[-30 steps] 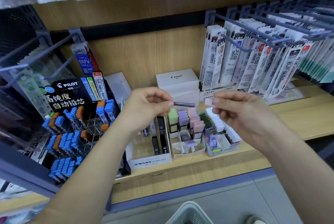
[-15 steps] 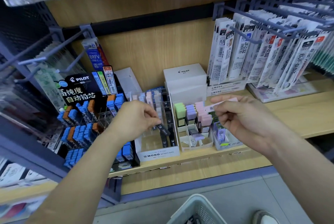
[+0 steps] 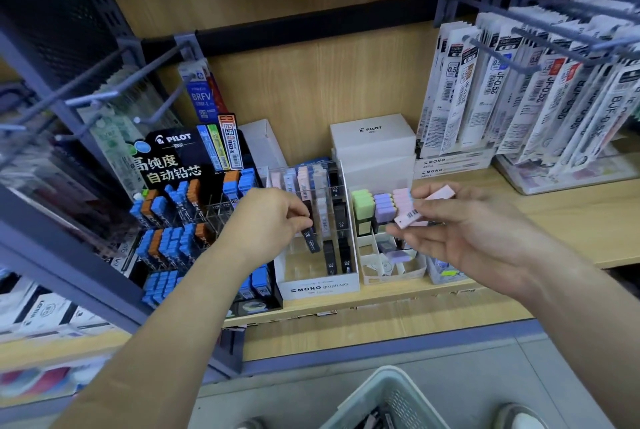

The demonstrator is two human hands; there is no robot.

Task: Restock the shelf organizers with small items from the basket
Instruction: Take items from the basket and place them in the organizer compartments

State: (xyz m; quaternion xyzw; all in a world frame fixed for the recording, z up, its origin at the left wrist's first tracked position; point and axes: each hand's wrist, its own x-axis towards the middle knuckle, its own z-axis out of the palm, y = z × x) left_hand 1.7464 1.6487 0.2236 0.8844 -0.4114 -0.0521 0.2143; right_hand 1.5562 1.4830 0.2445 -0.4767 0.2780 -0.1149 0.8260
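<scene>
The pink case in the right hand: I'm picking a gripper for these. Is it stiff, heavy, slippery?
Probably stiff: the pink case lies straight though the right hand pinches only part of it. Likely light, being slim. Its smooth faces may slip.

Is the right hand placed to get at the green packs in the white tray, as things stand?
Probably yes: the right hand hovers close to the green packs, nothing blocking, though its fingers pinch a pink case.

Cases at the organizer (image 3: 318, 285).
A black case (image 3: 311, 238) tilts into its slots; pink case (image 3: 410, 215), barcode up, held just right; basket (image 3: 377, 383) below.
</scene>
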